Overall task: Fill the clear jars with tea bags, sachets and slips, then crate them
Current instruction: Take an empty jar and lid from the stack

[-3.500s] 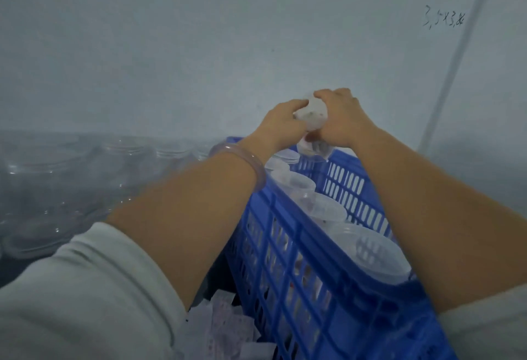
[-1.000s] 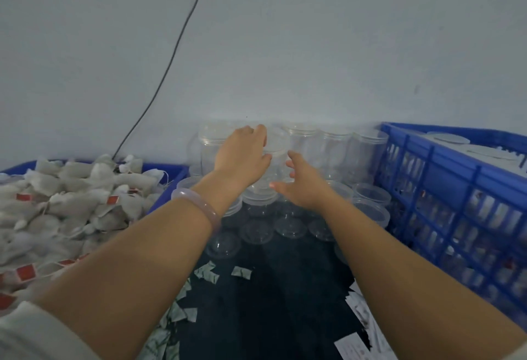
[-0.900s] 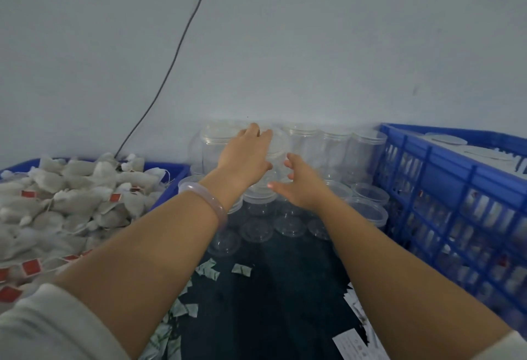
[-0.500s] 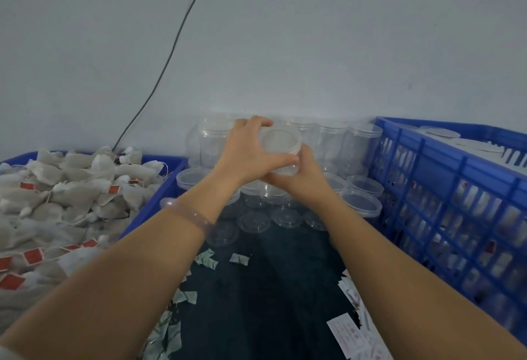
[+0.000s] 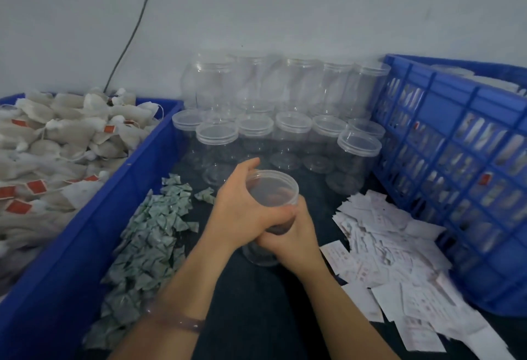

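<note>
Clear plastic, lidded, and empty as far as I can tell: one jar point(image 5: 271, 188) stands upright at the middle of the dark surface point(image 5: 256, 317), between the sachets point(image 5: 151, 231) and the slips point(image 5: 385, 245). Whether its base rests on the surface or hangs just above it, I cannot tell. The left grip point(image 5: 242, 208) curls round the lid and top rim. The right grip point(image 5: 293, 237) wraps the lower wall, its fingers meeting the left's. Both hold the jar, so neither is free.

This looks like the start of a new fill, with the jar about to be opened. The next move probably calls for the left to twist the lid off while the right keeps the body from turning. The lid then needs a spot, and a hand must reach left to the tea bags point(image 5: 57, 131) heaped in the tray point(image 5: 137, 165). The thin wall may flex, so a light squeeze seems wise.

Its wall is see-through, with fingers showing through it, and the lid is slightly cloudy. More jars point(image 5: 285, 128) stand in rows by the wall. The crate point(image 5: 456, 108) on the right seems to hold filled ones.
</note>
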Motion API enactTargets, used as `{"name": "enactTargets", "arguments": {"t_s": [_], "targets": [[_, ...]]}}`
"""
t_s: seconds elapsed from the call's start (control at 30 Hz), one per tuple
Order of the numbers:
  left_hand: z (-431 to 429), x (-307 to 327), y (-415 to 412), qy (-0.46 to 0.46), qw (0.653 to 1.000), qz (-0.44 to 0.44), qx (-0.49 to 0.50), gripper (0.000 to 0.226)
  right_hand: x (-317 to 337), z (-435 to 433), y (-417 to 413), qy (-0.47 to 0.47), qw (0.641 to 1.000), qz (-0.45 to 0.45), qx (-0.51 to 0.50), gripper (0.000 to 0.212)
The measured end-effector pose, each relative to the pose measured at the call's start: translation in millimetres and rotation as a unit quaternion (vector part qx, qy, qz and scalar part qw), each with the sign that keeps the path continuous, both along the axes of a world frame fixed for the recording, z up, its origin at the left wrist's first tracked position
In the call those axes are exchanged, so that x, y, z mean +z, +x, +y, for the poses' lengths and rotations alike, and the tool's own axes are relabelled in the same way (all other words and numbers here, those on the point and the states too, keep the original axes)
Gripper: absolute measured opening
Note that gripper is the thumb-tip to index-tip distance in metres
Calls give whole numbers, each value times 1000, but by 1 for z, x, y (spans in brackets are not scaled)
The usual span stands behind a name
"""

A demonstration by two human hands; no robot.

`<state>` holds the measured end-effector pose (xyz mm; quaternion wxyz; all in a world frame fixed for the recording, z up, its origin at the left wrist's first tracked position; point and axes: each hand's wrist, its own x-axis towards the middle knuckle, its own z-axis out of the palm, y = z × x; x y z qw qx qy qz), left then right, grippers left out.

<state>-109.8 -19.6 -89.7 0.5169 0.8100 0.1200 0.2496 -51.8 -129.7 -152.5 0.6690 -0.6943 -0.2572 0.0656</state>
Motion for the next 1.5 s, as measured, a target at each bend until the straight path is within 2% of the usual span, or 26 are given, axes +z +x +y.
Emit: {"name": "enactTargets", "arguments": {"t_s": [0.2,0.37,0.43,0.57,0.63,0.7,0.8,0.87,0.93,0.97,1.07,1.13,1.27,1.33,1.4,1.5], "targets": [[-14,-9,-7,-15,998,-36,44,109,3,-1,-18,-6,999,-20,-37,76],[-36,-13,-15,-39,988,-85,122,108,6,6,-28,-30,996,-60,-63,68],[-43,-20,-24,-58,985,-114,114,109,7,6,-30,-42,995,-69,-61,69],[-49,-33,-43,-47,983,-177,30,79,8,-6,-22,13,996,-17,-82,80],[-48,-32,-44,-56,972,-223,53,67,7,-11,-17,22,996,-8,-81,78],[-48,-28,-40,-58,965,-241,89,72,6,-11,-17,5,998,-18,-55,80],[-40,-24,-34,-101,962,-225,115,98,6,-5,-27,-30,998,-58,5,81],[-33,-26,-34,-106,971,-196,89,114,7,-1,-31,-39,995,-85,17,82],[-31,-27,-37,-91,979,-171,62,121,10,0,-30,-26,998,-62,3,81],[-32,-28,-38,-74,980,-174,57,116,9,-2,-27,-16,999,-46,-15,80],[-39,-28,-42,2,966,-244,83,78,6,-13,-16,17,998,-12,-52,77],[-42,-28,-43,1,959,-267,99,69,6,-17,-14,7,999,-15,-35,77],[-35,-22,-40,-109,966,-211,101,99,7,-7,-27,-31,996,-65,46,86],[-29,-24,-40,-106,971,-190,93,111,7,-4,-30,-37,993,-92,63,89],[-27,-26,-41,-86,977,-179,74,114,8,-5,-30,-33,992,-99,65,89],[-31,-25,-43,-68,981,-178,37,101,9,-9,-29,-19,994,-102,42,86]]}}
